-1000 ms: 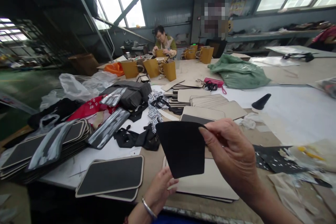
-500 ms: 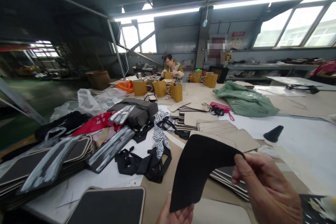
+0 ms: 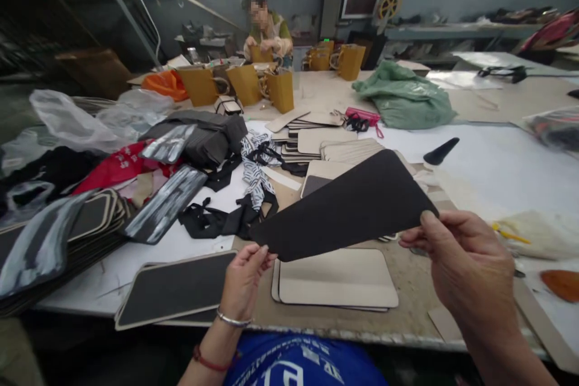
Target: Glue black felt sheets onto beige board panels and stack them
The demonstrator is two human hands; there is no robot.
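Note:
A black, flat panel of sheet material (image 3: 344, 208) is stretched between my two hands above the table. My left hand (image 3: 246, 280) pinches its narrower left end, and my right hand (image 3: 470, 271) grips the lower right corner between thumb and fingers. Beneath the panel lies a small stack of beige rounded panels (image 3: 339, 283). Dark panels with pale edges (image 3: 181, 289) rest to the left of that stack, near the table's front edge. Behind the held panel, more beige panels (image 3: 321, 140) are piled, partly hidden by it.
Glue-streaked black strips (image 3: 165, 205) lie at left beside a red cloth (image 3: 117, 163) and clear plastic bags (image 3: 76, 120). Black straps (image 3: 221, 217) sit mid-table. Mustard-coloured bags (image 3: 280, 90) stand farther back, where a co-worker (image 3: 266, 33) handles one. A green plastic bag (image 3: 407, 96) is at back right.
The black panel was curved and held on a slant; now it is flatter and stretched sideways. My left hand has come up into fuller view, and the camera has tilted down.

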